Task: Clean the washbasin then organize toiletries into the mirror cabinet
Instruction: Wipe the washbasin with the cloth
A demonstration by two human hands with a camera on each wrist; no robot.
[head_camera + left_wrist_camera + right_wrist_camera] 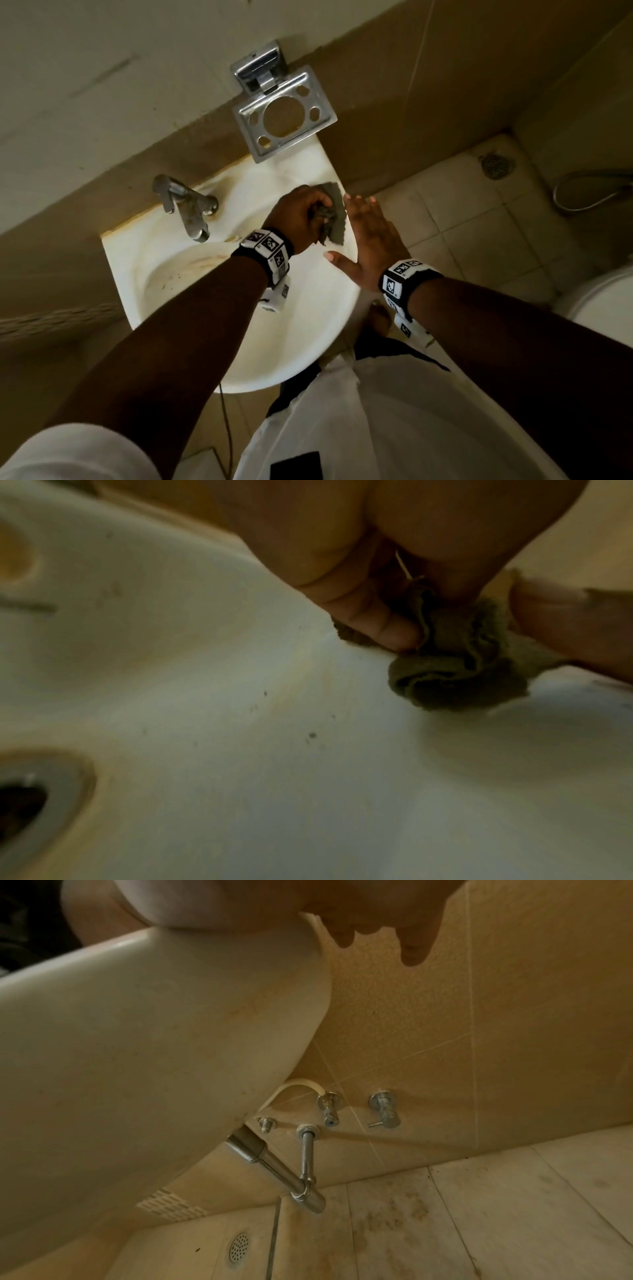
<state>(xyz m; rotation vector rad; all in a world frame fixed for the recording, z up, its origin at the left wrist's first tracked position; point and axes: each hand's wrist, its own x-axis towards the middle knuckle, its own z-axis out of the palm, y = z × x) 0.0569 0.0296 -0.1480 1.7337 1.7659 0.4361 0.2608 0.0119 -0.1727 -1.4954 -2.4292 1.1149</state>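
Over on the left we see the chrome tap [186, 207] standing on the back ledge of the white washbasin [178, 274], its spout reaching over the stained bowl. From the left wrist view we catch the dark drain hole [20, 807] low in the bowl, with small dark specks scattered up the slope.

Moving toward the middle, our left hand [301, 219] sits at the basin's right rim, its fingers [383, 631] curled tight around a bunched grey-green cloth [330, 214], and the wad is pressed against the porcelain. Above it on the wall hangs a metal toothbrush holder [284, 116], jutting out over the basin's back right corner.

Further right, our right hand [371, 236] lies flat over the basin's outer edge just beside the cloth, fingers straight and spread, gripping nothing. Beneath it, from the right wrist view, we find the chrome waste pipe [277, 1169] and wall valves [383, 1107] under the bowl. At the far right, a floor drain [496, 165] sits in the pale tiles, and a white toilet [603, 301] shows at the edge.
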